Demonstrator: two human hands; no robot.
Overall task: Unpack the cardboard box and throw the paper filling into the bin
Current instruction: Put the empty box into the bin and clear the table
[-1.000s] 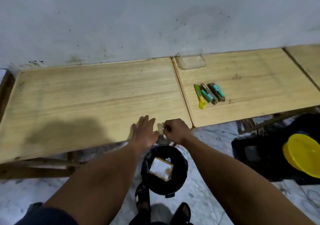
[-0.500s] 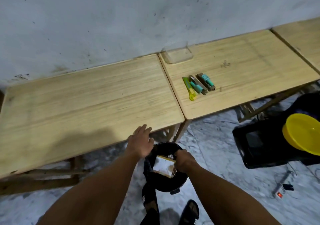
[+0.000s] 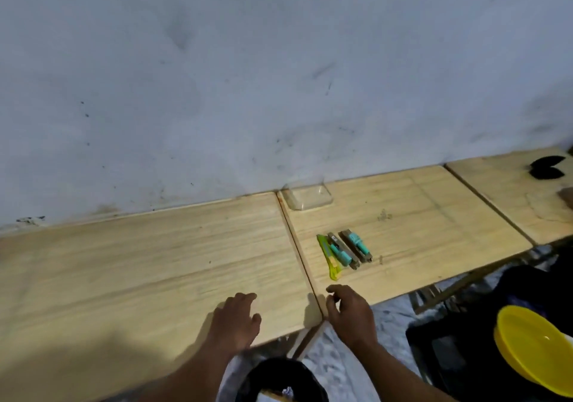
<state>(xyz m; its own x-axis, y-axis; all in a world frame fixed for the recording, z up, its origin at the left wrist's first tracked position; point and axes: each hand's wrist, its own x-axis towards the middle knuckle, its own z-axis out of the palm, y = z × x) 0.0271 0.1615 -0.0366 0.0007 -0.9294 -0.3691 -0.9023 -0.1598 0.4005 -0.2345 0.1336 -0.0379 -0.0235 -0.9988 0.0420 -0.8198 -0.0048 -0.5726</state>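
I am resting my left hand (image 3: 237,321) palm-down with loosely spread fingers on the pale wooden table (image 3: 139,265), gripping nothing. Below the table's near edge, the round black bin (image 3: 280,378) is sitting on the floor, something white and brown showing inside. Just right of the table's seam, my right hand (image 3: 350,315) is hovering with fingers curled, empty as far as I can tell. Beyond it, on the table, green and teal cutters (image 3: 344,251) are lying together; a yellow plastic bowl (image 3: 536,350) is sitting lower right of the table.
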